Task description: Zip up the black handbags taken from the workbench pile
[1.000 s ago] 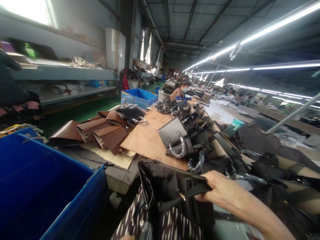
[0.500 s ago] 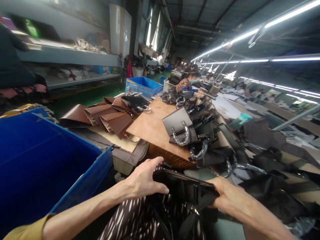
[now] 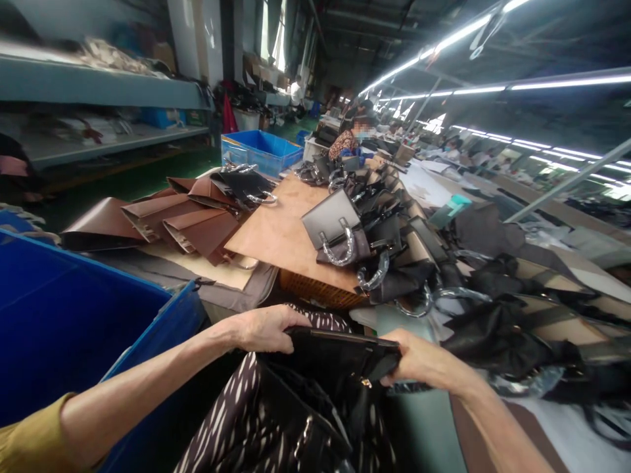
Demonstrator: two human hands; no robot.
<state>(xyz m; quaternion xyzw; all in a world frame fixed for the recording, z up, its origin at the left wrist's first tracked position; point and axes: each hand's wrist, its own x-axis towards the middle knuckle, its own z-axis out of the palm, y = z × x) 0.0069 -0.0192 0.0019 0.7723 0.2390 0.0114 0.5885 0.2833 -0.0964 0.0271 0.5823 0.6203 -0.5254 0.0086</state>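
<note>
A black handbag (image 3: 340, 358) lies across my lap, over patterned black-and-white cloth (image 3: 231, 410). My left hand (image 3: 269, 330) is closed on the left end of its upper edge, thumb and fingers pinching the rim. At the opposite end of that edge, my right hand (image 3: 411, 358) grips the bag in the same way. Small metal fittings show on the black material below the rim. The bag's lower part is dark and hard to make out.
Left of me stands a large blue bin (image 3: 98, 289). Brown leather bag pieces (image 3: 192, 217) lie beyond it, beside a tan board (image 3: 286, 223). Dark handbags with wrapped handles (image 3: 394, 230) are heaped at the right. A co-worker (image 3: 348, 138) sits farther back, near another blue bin (image 3: 261, 150).
My left hand has gone from spread beside the bag's edge to closed on it. The bag's dark body now shows more in my lap. The view has shifted right.
</note>
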